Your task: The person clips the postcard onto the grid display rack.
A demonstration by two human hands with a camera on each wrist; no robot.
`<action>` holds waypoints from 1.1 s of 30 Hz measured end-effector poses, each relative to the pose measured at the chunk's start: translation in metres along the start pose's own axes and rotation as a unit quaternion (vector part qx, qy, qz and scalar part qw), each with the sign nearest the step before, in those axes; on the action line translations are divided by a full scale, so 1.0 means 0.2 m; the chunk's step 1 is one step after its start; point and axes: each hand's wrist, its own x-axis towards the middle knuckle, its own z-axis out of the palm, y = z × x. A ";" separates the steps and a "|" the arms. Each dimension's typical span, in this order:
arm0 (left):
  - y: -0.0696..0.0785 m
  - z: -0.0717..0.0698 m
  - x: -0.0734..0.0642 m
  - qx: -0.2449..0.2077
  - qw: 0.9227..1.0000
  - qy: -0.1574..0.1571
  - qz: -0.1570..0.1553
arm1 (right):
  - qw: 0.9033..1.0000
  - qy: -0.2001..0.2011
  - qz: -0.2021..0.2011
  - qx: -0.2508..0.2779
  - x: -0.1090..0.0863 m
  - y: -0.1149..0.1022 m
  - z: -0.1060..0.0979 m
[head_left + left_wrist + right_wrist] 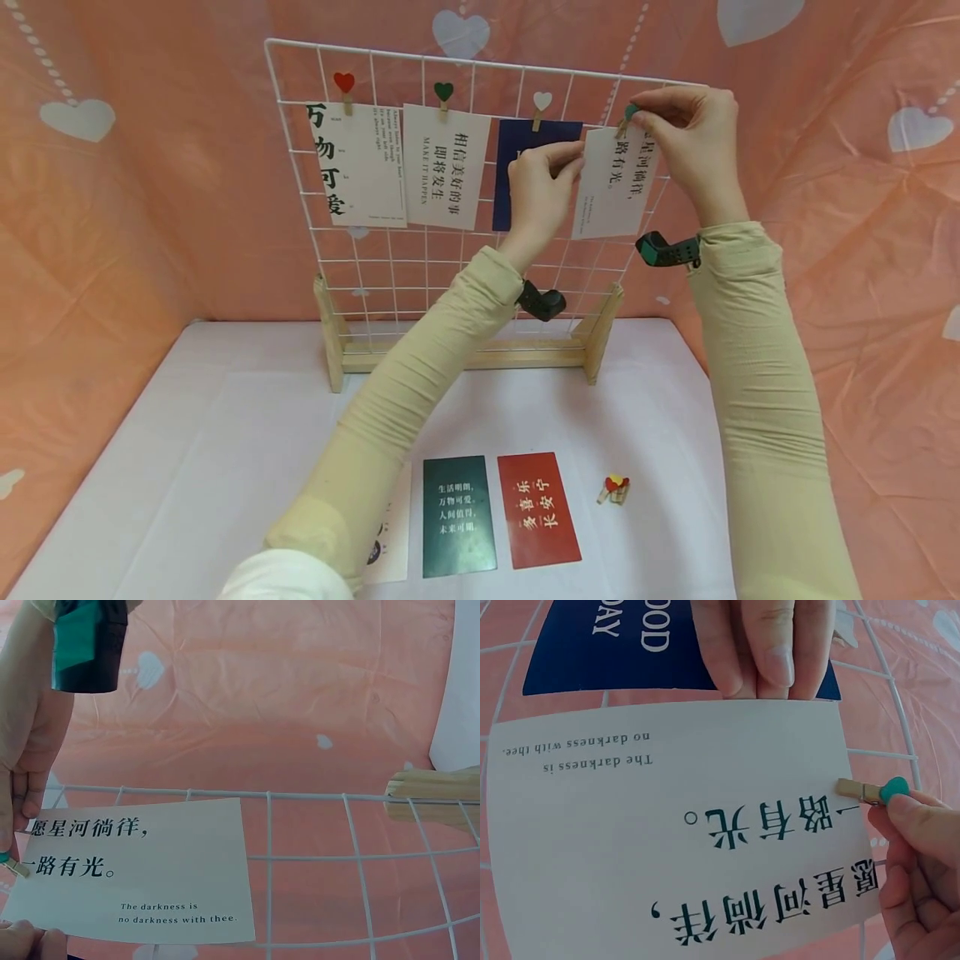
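Observation:
My right hand pinches a small wooden clothespin with a teal heart at the top edge of a white postcard that hangs against the wire grid. The clothespin's jaws overlap the card's edge. At the card's left side edge, my left hand holds it with fingertips partly hidden behind the card. Behind that hand hangs a dark blue postcard, held by a clothespin with a white heart. In the left wrist view the white card shows black Chinese text and two English lines.
A white wire grid stands in a wooden base. Two more white cards hang there from red and green heart clothespins. On the table lie a green card, a red card, a partly hidden white card, and several clothespins.

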 end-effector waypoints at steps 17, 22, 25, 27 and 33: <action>-0.01 -0.05 -0.05 -0.025 1.000 0.001 -0.014 | 0.995 0.060 -0.036 0.075 -0.10 0.00 0.00; -0.02 -0.07 -0.07 -0.042 0.999 -0.008 -0.007 | 0.989 0.070 -0.054 0.119 -0.14 0.00 0.01; -0.03 -0.08 -0.09 -0.059 0.998 -0.016 -0.016 | 0.985 0.071 -0.051 0.149 -0.16 0.04 0.01; -0.04 -0.09 -0.11 -0.067 0.997 -0.020 -0.025 | 0.984 0.067 -0.045 0.158 -0.17 0.07 0.00; -0.11 -0.13 -0.17 -0.090 0.994 -0.035 -0.047 | 0.982 0.053 -0.029 0.179 -0.22 0.14 0.00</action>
